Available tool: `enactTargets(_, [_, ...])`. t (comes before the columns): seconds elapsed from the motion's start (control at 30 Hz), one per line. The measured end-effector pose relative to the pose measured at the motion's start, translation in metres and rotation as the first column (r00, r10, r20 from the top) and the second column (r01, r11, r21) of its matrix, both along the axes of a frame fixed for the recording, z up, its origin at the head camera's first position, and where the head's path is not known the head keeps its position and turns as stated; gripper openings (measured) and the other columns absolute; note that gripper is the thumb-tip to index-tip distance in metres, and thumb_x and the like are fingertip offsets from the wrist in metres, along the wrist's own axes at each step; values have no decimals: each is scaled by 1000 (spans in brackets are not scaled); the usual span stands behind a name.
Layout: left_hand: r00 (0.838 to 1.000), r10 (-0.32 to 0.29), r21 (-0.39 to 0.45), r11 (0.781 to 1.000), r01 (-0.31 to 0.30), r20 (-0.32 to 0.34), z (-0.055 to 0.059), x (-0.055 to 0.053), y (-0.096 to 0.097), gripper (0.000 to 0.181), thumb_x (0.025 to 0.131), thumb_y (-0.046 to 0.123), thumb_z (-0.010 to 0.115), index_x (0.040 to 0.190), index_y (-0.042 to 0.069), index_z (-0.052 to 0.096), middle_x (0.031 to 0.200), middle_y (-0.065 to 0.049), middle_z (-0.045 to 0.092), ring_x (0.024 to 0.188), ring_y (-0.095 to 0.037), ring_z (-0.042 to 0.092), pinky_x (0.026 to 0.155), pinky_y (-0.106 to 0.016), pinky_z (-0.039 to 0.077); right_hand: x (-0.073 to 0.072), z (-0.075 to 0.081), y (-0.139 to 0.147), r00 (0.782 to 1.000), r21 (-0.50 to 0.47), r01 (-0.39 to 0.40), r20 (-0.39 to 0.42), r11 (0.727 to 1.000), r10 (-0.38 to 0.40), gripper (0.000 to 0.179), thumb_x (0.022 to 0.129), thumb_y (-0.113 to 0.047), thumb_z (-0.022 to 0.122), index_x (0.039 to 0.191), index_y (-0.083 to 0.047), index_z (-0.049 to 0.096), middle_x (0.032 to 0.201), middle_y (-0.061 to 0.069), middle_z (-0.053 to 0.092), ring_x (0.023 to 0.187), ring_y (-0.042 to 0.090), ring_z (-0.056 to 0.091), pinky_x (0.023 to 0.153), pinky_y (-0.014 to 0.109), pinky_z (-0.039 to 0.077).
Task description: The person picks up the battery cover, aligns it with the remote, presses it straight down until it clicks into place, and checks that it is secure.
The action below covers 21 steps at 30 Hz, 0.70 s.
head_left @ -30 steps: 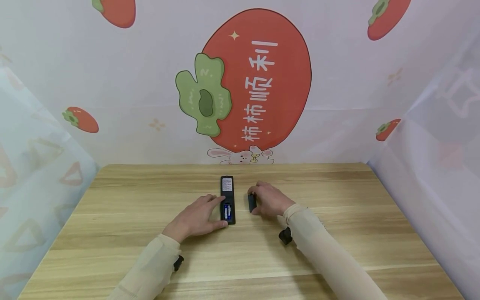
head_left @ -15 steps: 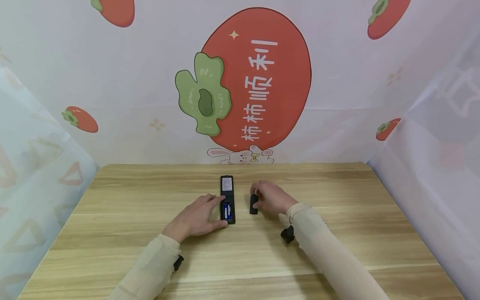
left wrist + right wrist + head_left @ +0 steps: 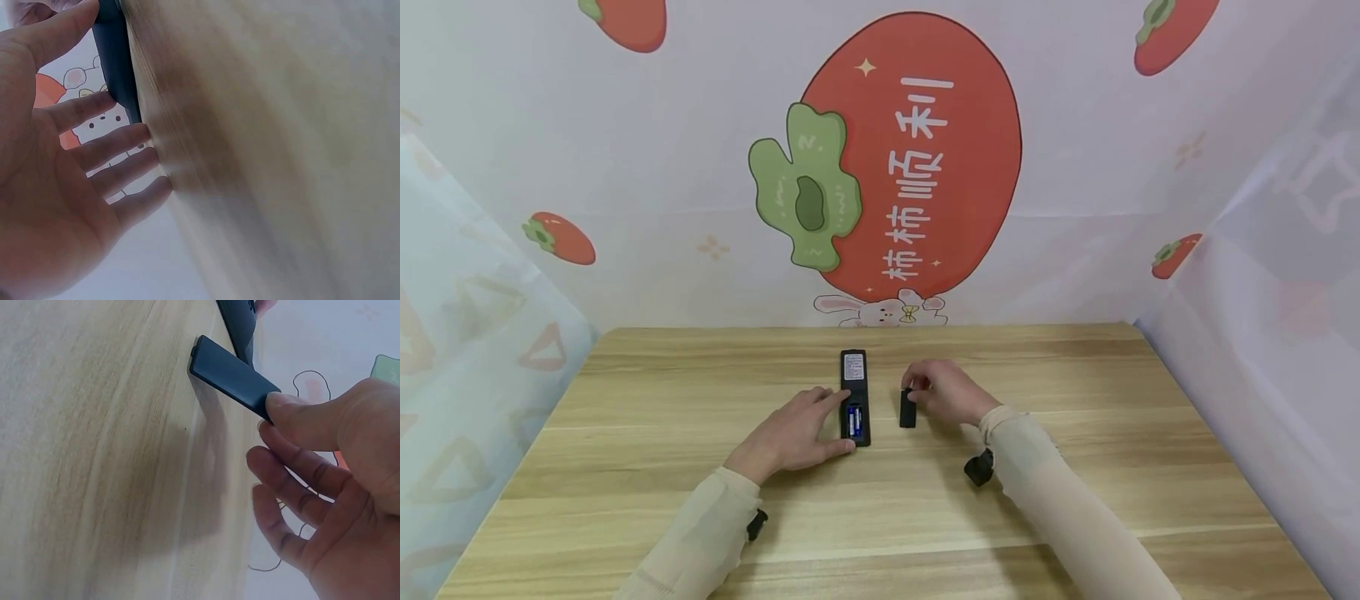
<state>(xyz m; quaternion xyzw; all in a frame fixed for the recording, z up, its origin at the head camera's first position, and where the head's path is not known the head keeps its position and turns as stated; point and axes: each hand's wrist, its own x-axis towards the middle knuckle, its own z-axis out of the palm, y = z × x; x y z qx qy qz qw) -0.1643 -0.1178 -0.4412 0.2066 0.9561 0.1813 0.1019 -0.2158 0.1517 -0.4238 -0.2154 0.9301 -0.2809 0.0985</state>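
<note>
A black remote control (image 3: 857,392) lies face down on the wooden table, a white label at its far end. Its battery compartment is uncovered and shows blue-and-white batteries (image 3: 855,422). My left hand (image 3: 790,433) rests beside it, index fingertip on the back and thumb at the near end; in the left wrist view its fingers are mostly straight along the remote's edge. Right of the remote, my right hand (image 3: 946,393) pinches one end of a black battery cover (image 3: 231,376) between thumb and index finger. The cover's tabbed end points away from that hand, close over the table.
The wooden table (image 3: 880,533) ends at a printed backdrop (image 3: 1075,167) with red persimmons and a rabbit. Patterned sheets (image 3: 467,375) hang at both sides. A small black device (image 3: 979,468) is worn at the right wrist, another (image 3: 757,525) at the left.
The right hand has shifted slightly right with the battery cover, whose wide face has turned up, and its fingers now pinch the far end. The left hand and remote stay put.
</note>
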Motion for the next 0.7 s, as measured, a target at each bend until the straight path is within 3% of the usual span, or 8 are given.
enactTargets(0.2, [1000,-1,-3,1000,1,-7,-1,0,-1,79,90,54,73,153,14,46,149,-17,48,137,-37,46,109,-56,41,-1,-3,4,1000,-89,0,-3,996,0,13,93,-5,73,97,-17,76,87,-6,67,82,16,60,75,30,55])
enactTargets(0.47, [1000,-3,-3,1000,3,1,0,0,-1,79,90,53,73,153,14,46,150,-17,48,138,-37,45,110,-56,41,1,5,4,1000,-141,-3,16,990,6,14,93,-3,74,98,-15,78,88,-7,68,82,16,60,75,30,55])
enactTargets(0.7, [1000,-9,0,1000,9,-2,1,0,-1,79,90,54,73,153,14,46,149,-17,48,137,-37,45,109,-56,41,2,10,4,999,-194,-47,-32,980,42,11,93,-5,74,99,-12,78,90,-5,70,82,16,60,75,31,55])
